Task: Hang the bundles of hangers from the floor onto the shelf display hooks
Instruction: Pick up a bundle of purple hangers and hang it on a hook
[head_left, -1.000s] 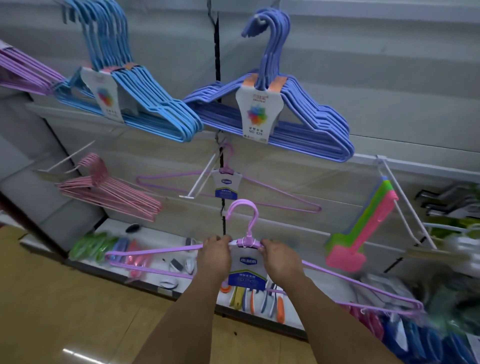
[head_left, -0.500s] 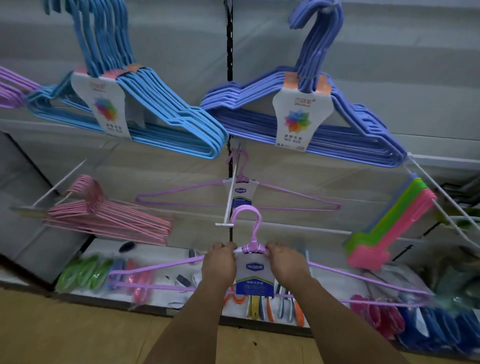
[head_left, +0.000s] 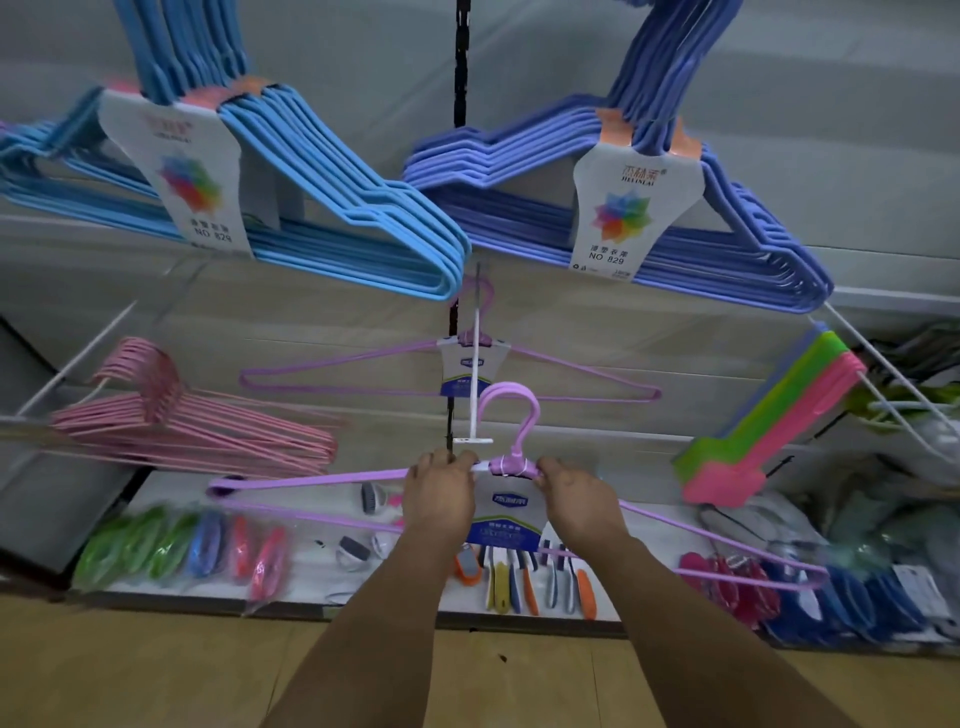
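I hold a bundle of lilac hangers (head_left: 511, 415) with a white and blue label in front of the shelf wall. My left hand (head_left: 440, 493) grips its shoulder just left of the neck, and my right hand (head_left: 576, 493) grips it just right of the neck. Its curved hook top sits right beside the tip of a white display hook (head_left: 474, 364) that sticks out from the wall. Another lilac hanger bundle (head_left: 363, 358) hangs on that same hook, further back.
Light blue hangers (head_left: 332, 171) and violet hangers (head_left: 753, 234) hang above. Pink hangers (head_left: 197, 431) hang at the left, coloured plastic pieces (head_left: 769, 431) at the right. The bottom shelf (head_left: 311, 571) carries small packaged goods. Tan floor lies below.
The held bundle has risen and come closer to the white display hook; its hook top is now level with the hook's tip. My view has moved nearer the wall.
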